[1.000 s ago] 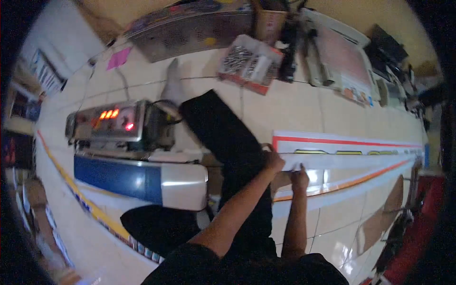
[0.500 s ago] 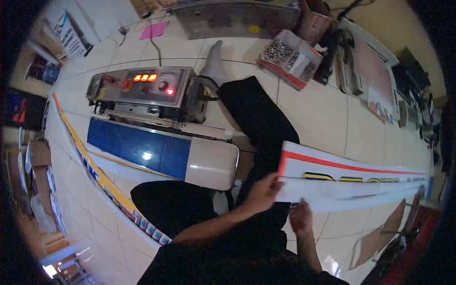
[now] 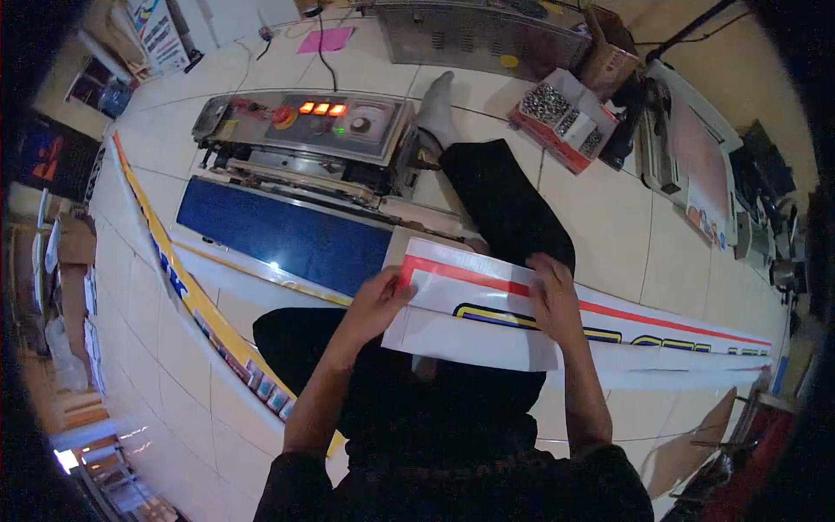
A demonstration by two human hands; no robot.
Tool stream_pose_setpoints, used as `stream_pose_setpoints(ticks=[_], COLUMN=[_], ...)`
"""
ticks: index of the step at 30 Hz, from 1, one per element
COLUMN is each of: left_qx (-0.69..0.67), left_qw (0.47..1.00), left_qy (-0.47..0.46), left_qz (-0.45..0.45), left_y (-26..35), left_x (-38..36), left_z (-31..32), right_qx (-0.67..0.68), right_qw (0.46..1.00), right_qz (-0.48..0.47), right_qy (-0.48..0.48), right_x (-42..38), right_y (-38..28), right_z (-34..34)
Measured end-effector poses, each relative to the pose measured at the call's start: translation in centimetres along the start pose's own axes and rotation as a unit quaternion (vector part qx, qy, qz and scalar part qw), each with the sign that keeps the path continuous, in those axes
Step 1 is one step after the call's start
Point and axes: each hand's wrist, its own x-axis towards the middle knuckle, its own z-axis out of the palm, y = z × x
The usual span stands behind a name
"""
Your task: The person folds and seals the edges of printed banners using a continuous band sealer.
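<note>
A long white banner (image 3: 487, 339) with a red stripe and yellow-and-dark lettering lies folded lengthwise across my lap, running off to the right along the floor. My left hand (image 3: 380, 300) pinches its left end by the red corner. Farther along, my right hand (image 3: 551, 291) grips the upper edge, fingers behind and thumb in front. Just beyond the banner's end stands a sealing machine (image 3: 304, 130) with a blue conveyor belt (image 3: 283, 230) and lit orange displays. The banner covers the near right end of the conveyor.
Another long yellow-and-white banner (image 3: 170, 261) stretches along the floor at left. An open box of metal eyelets (image 3: 565, 117) sits at upper right, near a metal case (image 3: 478, 39). My outstretched leg (image 3: 504, 191) lies right of the machine. A pink sheet (image 3: 326, 40) rests at the back.
The banner's end has moved left toward the conveyor, with my left hand holding it. My right hand has risen from below the banner to its upper edge. The machine's red indicator now shows green.
</note>
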Motion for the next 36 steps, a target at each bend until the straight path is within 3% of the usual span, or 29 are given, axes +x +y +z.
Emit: stream_pose_setpoints(ticks=[2,4,6,8,10,11,13,14,16,20,22,25,36], left_qx=[0.018,0.118,0.085,0.056,-0.003,0.001,0.013,0.015,0.049,0.111,0.212,0.264,0.195], left_qw=[0.999,0.981,0.98,0.977,0.983,0.983,0.98,0.98,0.994,0.988,0.962,0.936,0.952], left_qy=[0.037,0.125,0.149,0.17,0.181,0.18,0.163,0.16,0.084,0.042,0.052,0.065,0.092], left_qz=[0.003,0.084,0.103,0.118,0.044,0.041,0.116,0.113,0.039,0.096,0.163,0.221,0.215], left_y=[1.4,0.2,0.2,0.5,1.6,1.1,-0.2,-0.4,1.0,4.2,5.2,4.4,3.6], left_x=[2.9,4.7,5.0,4.8,4.1,4.2,4.5,4.2,3.5,1.5,1.1,1.3,1.1], left_z=[0.8,0.9,1.1,1.0,0.6,0.4,0.0,-0.2,-1.0,-2.0,-2.0,-2.2,-1.2], right_qx=[-0.032,-0.066,0.081,0.106,0.062,0.066,-0.02,-0.017,-0.014,-0.019,0.039,0.051,0.133], right_qw=[0.999,0.996,0.978,0.984,0.987,0.987,0.997,0.997,0.987,0.99,0.99,0.993,0.981], right_qz=[-0.017,-0.033,0.07,0.033,0.083,0.085,-0.059,-0.055,-0.146,-0.14,-0.11,-0.078,0.009], right_qy=[-0.024,-0.045,-0.178,-0.139,-0.122,-0.122,-0.044,-0.044,-0.06,-0.016,-0.074,-0.067,-0.144], right_x=[2.3,3.4,4.4,5.2,5.8,5.9,5.8,5.7,5.8,5.8,5.4,5.1,6.6], right_y=[1.2,1.6,1.2,0.8,-0.8,-1.9,-4.5,-6.1,-8.9,-11.1,-11.4,-11.7,-12.5], right_z=[2.5,3.9,4.7,5.1,4.2,4.3,4.7,4.7,4.8,6.1,6.9,7.3,5.3])
